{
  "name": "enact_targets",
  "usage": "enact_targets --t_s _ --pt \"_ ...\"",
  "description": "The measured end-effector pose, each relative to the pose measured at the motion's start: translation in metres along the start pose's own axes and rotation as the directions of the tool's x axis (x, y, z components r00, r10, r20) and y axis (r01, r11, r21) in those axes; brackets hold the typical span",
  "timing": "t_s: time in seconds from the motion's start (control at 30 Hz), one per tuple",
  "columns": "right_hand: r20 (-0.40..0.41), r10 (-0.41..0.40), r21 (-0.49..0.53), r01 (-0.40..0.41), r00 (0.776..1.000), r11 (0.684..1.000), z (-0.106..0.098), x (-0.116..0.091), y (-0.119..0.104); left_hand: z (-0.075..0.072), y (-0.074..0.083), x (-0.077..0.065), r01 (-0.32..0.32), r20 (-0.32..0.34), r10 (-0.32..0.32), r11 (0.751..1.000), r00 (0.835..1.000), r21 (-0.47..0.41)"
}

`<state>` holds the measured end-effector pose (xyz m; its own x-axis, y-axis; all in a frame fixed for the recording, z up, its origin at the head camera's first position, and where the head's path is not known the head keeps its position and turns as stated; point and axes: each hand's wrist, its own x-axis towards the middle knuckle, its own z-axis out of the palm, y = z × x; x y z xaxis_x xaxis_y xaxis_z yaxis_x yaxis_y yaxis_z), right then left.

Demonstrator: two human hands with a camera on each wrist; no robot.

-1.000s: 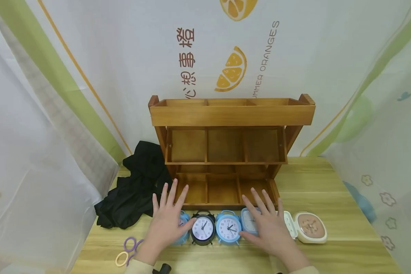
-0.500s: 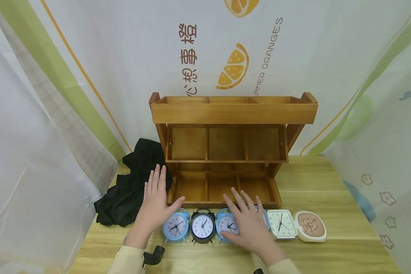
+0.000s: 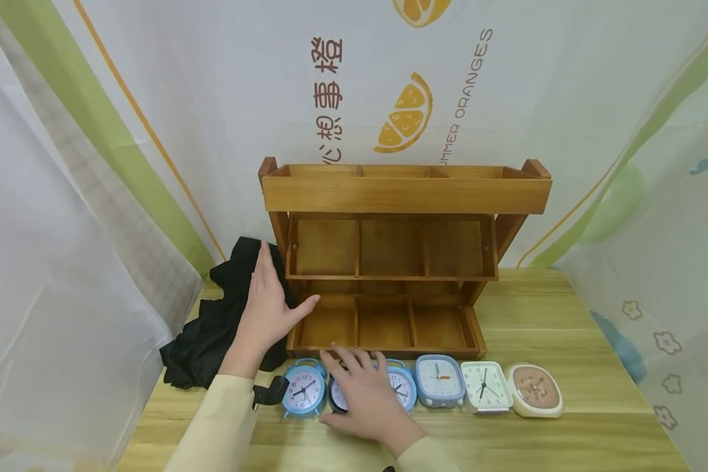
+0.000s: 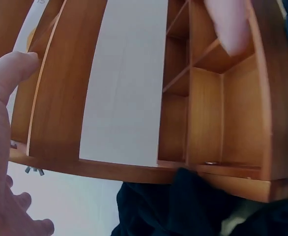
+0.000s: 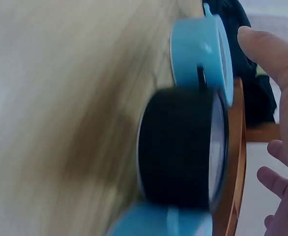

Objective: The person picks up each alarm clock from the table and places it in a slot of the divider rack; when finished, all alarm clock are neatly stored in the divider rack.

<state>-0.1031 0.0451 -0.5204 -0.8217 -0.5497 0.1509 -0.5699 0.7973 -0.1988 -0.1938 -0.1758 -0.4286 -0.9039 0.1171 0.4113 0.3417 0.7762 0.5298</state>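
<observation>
My left hand (image 3: pixel 265 311) has straight fingers and a spread thumb, raised in front of the black cloth (image 3: pixel 209 341) and the left end of the wooden shelf (image 3: pixel 407 195). My right hand (image 3: pixel 366 400) hovers over the black alarm clock (image 5: pixel 181 147), partly hiding it, its fingers loosely bent and holding nothing. One blue alarm clock (image 3: pixel 303 390) stands left of it, another blue alarm clock (image 3: pixel 406 388) right of it. Farther right in the row are a blue square clock (image 3: pixel 439 381), a white square clock (image 3: pixel 486 387) and a cream clock (image 3: pixel 535 390) with a brown face.
The shelf has three tiers split into compartments and stands behind the row of clocks. Wood-patterned table surface (image 3: pixel 602 393) extends to the right. White printed curtains (image 3: pixel 566 98) enclose the back and sides.
My right hand has moved left from the blue square clock to over the black alarm clock. My left hand has moved left and up off the first blue clock; its sleeve now hides the scissors.
</observation>
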Motion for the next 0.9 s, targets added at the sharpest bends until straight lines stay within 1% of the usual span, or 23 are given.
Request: enact_targets --t_s 0.13,0.23,0.37,0.5,0.67,0.77,0.9 --pt "0.012 -0.017 0.028 0.016 1.000 0.999 0.009 0.013 -0.018 0.000 0.000 0.010 0.023 0.025 -0.022 0.999 0.999 -0.039" --pt "0.036 -0.021 0.028 0.020 0.999 0.999 0.016 0.019 -0.029 0.000 0.001 0.014 0.030 0.052 -0.028 0.998 0.998 -0.054" --pt "0.061 -0.012 0.017 0.011 0.998 1.000 0.022 0.024 -0.038 0.000 0.001 0.017 0.028 0.062 -0.024 0.997 0.998 -0.071" --pt "0.081 0.013 0.025 -0.015 0.997 1.000 0.026 0.025 -0.040 0.001 0.000 0.020 0.042 0.042 -0.037 0.994 0.998 -0.102" --pt "0.091 0.040 0.034 -0.044 0.995 0.998 0.031 0.027 -0.039 0.004 -0.005 0.027 0.054 -0.004 -0.055 0.991 0.998 -0.126" --pt "0.094 0.052 0.033 -0.055 0.994 0.998 0.035 0.028 -0.038 0.005 -0.009 0.032 0.069 0.004 -0.070 0.983 0.998 -0.170" --pt "0.085 0.059 0.028 -0.062 0.995 0.998 0.038 0.030 -0.037 0.009 -0.011 0.038 0.087 0.034 -0.080 0.957 0.996 -0.277"
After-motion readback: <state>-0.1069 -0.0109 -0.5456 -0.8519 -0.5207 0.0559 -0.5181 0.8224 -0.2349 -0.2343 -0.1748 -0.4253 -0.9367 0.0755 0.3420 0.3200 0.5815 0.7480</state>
